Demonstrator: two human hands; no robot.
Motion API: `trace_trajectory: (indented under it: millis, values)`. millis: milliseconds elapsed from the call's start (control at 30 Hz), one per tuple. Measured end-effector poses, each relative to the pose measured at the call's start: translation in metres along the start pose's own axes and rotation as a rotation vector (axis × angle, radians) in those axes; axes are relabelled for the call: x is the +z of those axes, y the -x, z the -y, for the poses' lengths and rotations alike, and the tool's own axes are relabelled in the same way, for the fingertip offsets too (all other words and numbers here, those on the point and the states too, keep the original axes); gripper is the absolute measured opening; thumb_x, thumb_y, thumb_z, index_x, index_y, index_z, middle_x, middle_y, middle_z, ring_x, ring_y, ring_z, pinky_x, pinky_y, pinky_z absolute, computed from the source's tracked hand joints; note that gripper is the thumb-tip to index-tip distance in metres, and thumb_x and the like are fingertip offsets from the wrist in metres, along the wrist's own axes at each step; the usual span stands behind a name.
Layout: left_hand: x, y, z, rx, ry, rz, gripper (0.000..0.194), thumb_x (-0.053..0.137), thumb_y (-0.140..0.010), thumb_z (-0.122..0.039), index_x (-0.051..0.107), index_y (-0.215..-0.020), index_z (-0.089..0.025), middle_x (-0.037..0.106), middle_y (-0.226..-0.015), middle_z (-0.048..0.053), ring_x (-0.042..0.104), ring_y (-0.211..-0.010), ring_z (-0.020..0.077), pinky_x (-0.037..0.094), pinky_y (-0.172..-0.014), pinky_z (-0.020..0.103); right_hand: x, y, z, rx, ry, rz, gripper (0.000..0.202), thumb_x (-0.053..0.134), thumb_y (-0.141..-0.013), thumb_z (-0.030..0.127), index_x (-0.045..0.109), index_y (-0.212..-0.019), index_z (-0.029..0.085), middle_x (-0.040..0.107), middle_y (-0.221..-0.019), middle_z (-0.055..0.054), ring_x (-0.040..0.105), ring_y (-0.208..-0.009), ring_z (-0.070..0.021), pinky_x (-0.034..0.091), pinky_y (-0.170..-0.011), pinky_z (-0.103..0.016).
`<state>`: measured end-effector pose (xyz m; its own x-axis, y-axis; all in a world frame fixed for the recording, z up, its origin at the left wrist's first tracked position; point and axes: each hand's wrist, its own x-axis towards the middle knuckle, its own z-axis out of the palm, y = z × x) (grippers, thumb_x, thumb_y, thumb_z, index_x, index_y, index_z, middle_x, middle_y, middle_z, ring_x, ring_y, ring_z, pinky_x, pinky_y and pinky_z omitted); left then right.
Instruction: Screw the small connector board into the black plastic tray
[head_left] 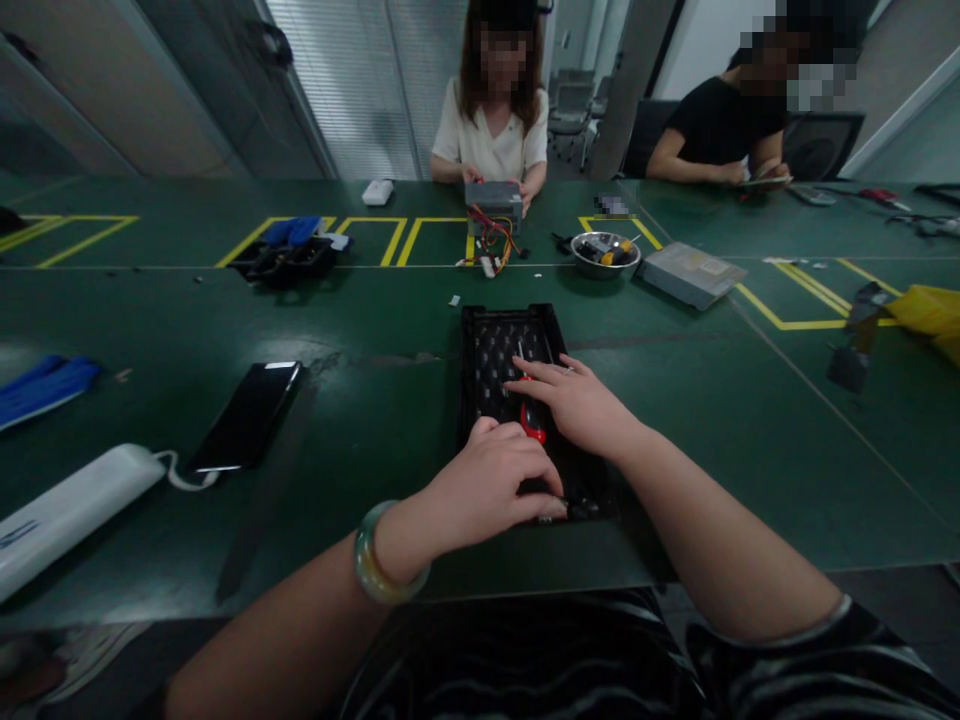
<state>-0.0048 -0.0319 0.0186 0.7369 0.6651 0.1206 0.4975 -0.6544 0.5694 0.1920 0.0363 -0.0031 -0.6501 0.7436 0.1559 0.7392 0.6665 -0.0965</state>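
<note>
A black tray with a patterned floor lies on the table in front of me. Over its near end is my left hand, fingers bent, thumb and forefinger tips close together at the tray's near edge; anything between them is too small to make out. My right hand reaches over the tray's right wall with fingers stretched out flat. Under and beside those fingers lies a red and black screwdriver, its shaft pointing away from me. Small bits lie in the tray's near right corner, indistinct.
Left of me are a phone cabled to a white power bank, and a blue glove. Farther off stand a black organizer, a metal bowl of parts and a grey metal box. A person opposite handles a wired power supply.
</note>
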Motion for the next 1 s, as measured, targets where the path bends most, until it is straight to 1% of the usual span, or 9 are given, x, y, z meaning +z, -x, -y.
trace_trajectory:
  millis: [67,133,200,267,367,467,633,800,1000]
  values:
    - [-0.005,0.000,0.000,-0.010,0.038,-0.039,0.019,0.066,-0.090,-0.047,0.072,-0.089,-0.029,0.071,-0.090,-0.008,0.057,-0.095,0.0149,0.027,-0.087,0.034,0.000,0.000,0.000,0.034,-0.005,-0.036,0.065,0.041,-0.086,0.001,0.050,-0.143,0.032,0.036,-0.159,0.000,0.042,-0.141,-0.0211,0.028,-0.120,-0.050]
    - [-0.011,0.000,0.003,-0.044,0.055,-0.142,0.020,0.060,-0.095,-0.045,0.072,-0.092,-0.029,0.072,-0.093,-0.008,0.059,-0.095,0.0148,0.028,-0.089,0.034,-0.001,0.000,0.002,0.095,-0.026,-0.100,0.061,0.043,-0.088,0.006,0.048,-0.144,0.028,0.037,-0.158,-0.002,0.041,-0.141,-0.0225,0.031,-0.119,-0.046]
    - [-0.015,-0.001,0.011,-0.120,0.045,-0.304,0.021,0.055,-0.099,-0.041,0.071,-0.098,-0.029,0.073,-0.098,-0.007,0.060,-0.097,0.0154,0.030,-0.091,0.035,-0.004,0.001,0.004,0.222,-0.043,-0.193,0.057,0.046,-0.092,0.014,0.043,-0.148,0.023,0.041,-0.154,-0.008,0.044,-0.138,-0.0255,0.036,-0.116,-0.044]
    - [-0.019,-0.002,0.025,-0.211,0.040,-0.486,0.023,0.051,-0.100,-0.041,0.070,-0.106,-0.029,0.072,-0.105,-0.004,0.061,-0.099,0.0165,0.033,-0.093,0.036,-0.006,0.003,0.007,0.432,-0.036,-0.217,0.057,0.048,-0.096,0.026,0.035,-0.151,0.018,0.047,-0.147,-0.014,0.049,-0.132,-0.0296,0.039,-0.113,-0.045]
    - [-0.023,-0.005,0.051,-0.305,0.100,-0.714,0.026,0.050,-0.100,-0.040,0.066,-0.116,-0.027,0.071,-0.107,-0.001,0.063,-0.099,0.0176,0.038,-0.096,0.037,-0.007,0.007,0.011,0.683,-0.025,-0.079,0.056,0.041,-0.100,0.044,0.038,-0.144,0.010,0.058,-0.130,-0.021,0.061,-0.117,-0.0352,0.049,-0.099,-0.048]
    - [-0.023,-0.009,0.075,-0.402,0.147,-0.836,0.028,0.053,-0.098,-0.038,0.062,-0.121,-0.025,0.070,-0.110,0.001,0.064,-0.099,0.0178,0.041,-0.098,0.038,-0.003,0.007,0.011,0.729,-0.033,0.054,0.046,0.035,-0.102,0.047,0.053,-0.119,0.008,0.070,-0.098,-0.020,0.070,-0.092,-0.0361,0.054,-0.078,-0.046]
    - [-0.017,-0.013,0.096,-0.506,0.162,-0.850,0.028,0.055,-0.096,-0.034,0.061,-0.121,-0.024,0.070,-0.111,0.002,0.064,-0.099,0.0176,0.043,-0.100,0.038,0.003,0.003,0.005,0.735,-0.004,0.135,0.029,0.033,-0.104,0.030,0.053,-0.110,0.010,0.071,-0.094,-0.019,0.072,-0.089,-0.0299,0.052,-0.077,-0.038]
    - [-0.014,-0.014,0.102,-0.532,0.178,-0.828,0.027,0.055,-0.095,-0.035,0.063,-0.118,-0.024,0.071,-0.110,0.003,0.065,-0.098,0.0182,0.044,-0.100,0.039,0.004,0.006,-0.004,0.716,-0.007,0.143,0.027,0.033,-0.104,0.028,0.053,-0.111,0.012,0.072,-0.098,-0.017,0.072,-0.094,-0.0283,0.050,-0.078,-0.035]
    - [-0.015,-0.013,0.101,-0.552,0.212,-0.793,0.027,0.052,-0.097,-0.036,0.064,-0.117,-0.024,0.069,-0.118,0.004,0.064,-0.106,0.0196,0.043,-0.102,0.040,-0.008,0.041,-0.043,0.769,-0.004,0.147,0.027,0.037,-0.102,0.031,0.058,-0.105,0.014,0.073,-0.095,-0.017,0.072,-0.093,-0.0294,0.049,-0.076,-0.035]
